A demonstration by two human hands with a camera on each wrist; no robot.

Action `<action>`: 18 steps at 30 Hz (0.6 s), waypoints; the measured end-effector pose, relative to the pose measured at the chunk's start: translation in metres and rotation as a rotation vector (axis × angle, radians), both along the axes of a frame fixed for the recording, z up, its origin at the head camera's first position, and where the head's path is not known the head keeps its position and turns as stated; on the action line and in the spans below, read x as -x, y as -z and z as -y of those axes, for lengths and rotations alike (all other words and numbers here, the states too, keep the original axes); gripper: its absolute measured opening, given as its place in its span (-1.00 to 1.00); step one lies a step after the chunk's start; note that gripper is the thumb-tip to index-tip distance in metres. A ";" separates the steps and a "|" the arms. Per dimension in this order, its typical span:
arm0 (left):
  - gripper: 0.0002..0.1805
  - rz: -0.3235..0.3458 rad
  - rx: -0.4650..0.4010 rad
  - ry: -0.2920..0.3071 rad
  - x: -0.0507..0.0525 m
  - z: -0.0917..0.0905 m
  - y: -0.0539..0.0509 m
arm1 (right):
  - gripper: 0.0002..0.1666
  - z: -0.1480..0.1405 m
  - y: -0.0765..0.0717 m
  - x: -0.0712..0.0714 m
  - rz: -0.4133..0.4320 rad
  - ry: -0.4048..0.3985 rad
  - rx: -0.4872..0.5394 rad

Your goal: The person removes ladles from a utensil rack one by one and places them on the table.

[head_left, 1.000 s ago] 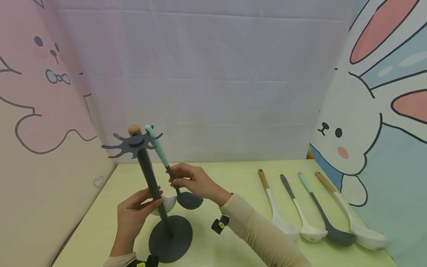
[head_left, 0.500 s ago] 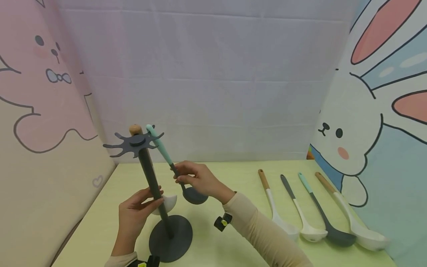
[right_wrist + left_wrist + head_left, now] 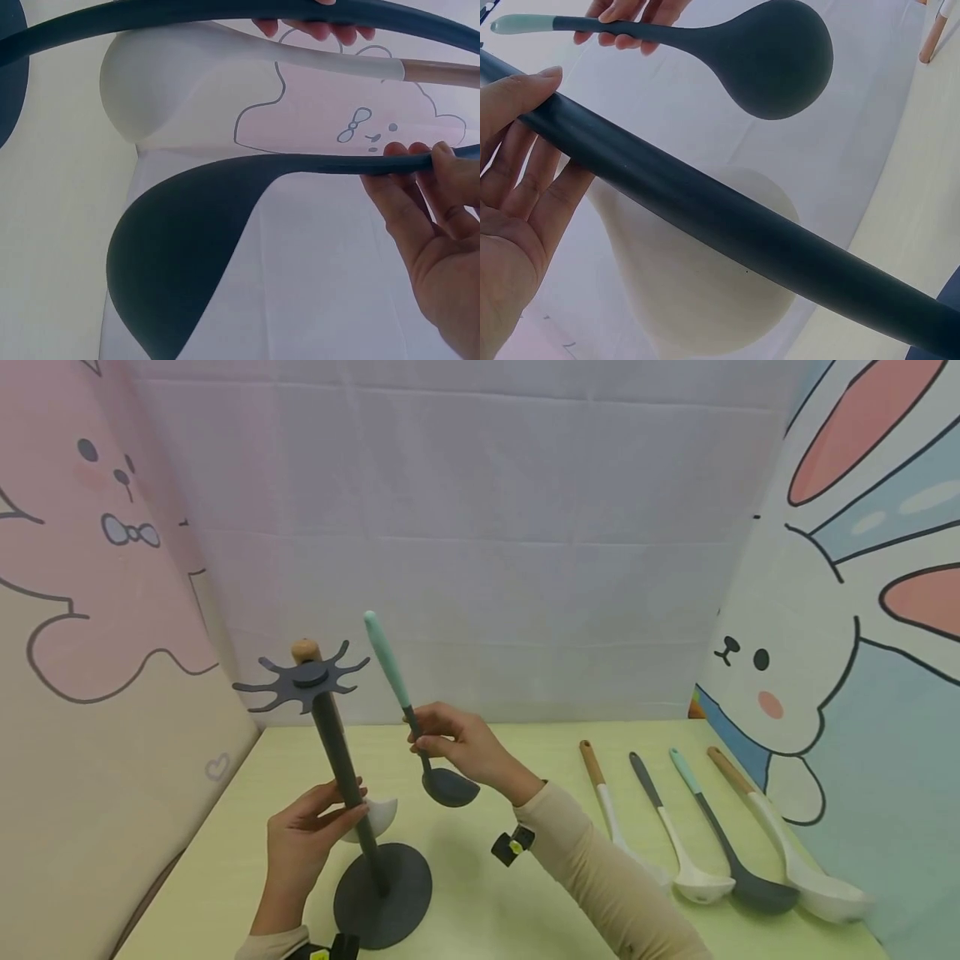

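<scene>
My right hand (image 3: 468, 745) pinches the dark shaft of a ladle (image 3: 451, 787) with a mint-green handle, held in the air to the right of a utensil stand. The ladle's handle end stands apart from the stand's hooks. With thumb and fingers, my left hand (image 3: 309, 835) grips the dark pole of the stand (image 3: 335, 747). Behind the pole hangs a white ladle (image 3: 381, 817), whose wooden handle (image 3: 442, 73) shows in the right wrist view. In the left wrist view the dark bowl (image 3: 776, 60) lies beyond the pole.
To the right, several utensils lie in a row on the table: a wood-handled white one (image 3: 592, 764), a grey-handled white ladle (image 3: 701, 885), a mint-handled dark ladle (image 3: 761, 892) and a larger white ladle (image 3: 832, 897). The stand's round base (image 3: 382, 897) rests near the front.
My right hand has moved right and up with the mint-handled ladle, and its handle end has come away from the stand's hooks. My left hand stays on the pole.
</scene>
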State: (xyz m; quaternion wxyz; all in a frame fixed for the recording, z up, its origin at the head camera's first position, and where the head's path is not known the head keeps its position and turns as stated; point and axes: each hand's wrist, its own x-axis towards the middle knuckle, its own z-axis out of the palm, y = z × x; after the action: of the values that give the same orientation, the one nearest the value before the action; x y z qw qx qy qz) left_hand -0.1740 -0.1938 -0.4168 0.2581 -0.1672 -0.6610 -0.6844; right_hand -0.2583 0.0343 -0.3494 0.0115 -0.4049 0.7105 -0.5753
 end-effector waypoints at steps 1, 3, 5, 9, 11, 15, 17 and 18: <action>-0.56 -0.002 -0.003 0.003 0.000 0.000 0.000 | -0.63 -0.001 -0.001 0.000 0.000 0.006 0.001; -0.57 -0.007 -0.002 0.005 0.000 0.001 0.000 | -0.63 -0.005 -0.003 0.001 0.002 0.018 0.005; -0.58 -0.012 -0.002 0.004 0.001 0.001 0.001 | -0.63 -0.008 -0.004 0.002 -0.003 0.035 0.005; -0.59 -0.013 -0.003 0.006 0.000 0.001 0.001 | -0.63 -0.017 -0.007 0.004 0.014 0.070 0.012; -0.59 -0.018 -0.009 0.013 0.000 0.001 0.001 | -0.63 -0.022 -0.008 0.005 0.019 0.094 0.014; -0.58 -0.028 -0.013 0.025 -0.001 0.000 0.001 | -0.63 -0.033 -0.010 0.008 0.021 0.143 0.017; -0.57 -0.030 -0.016 0.028 -0.001 0.000 0.000 | -0.64 -0.038 -0.010 0.009 0.022 0.164 0.016; -0.56 -0.027 -0.014 0.023 -0.001 -0.001 0.000 | -0.64 -0.040 -0.011 0.010 0.023 0.177 0.013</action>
State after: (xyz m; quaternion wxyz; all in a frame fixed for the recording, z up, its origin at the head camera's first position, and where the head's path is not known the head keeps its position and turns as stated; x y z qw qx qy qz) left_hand -0.1726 -0.1930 -0.4170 0.2602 -0.1821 -0.6508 -0.6896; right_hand -0.2683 0.0747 -0.3386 -0.0339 -0.3341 0.7396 -0.5832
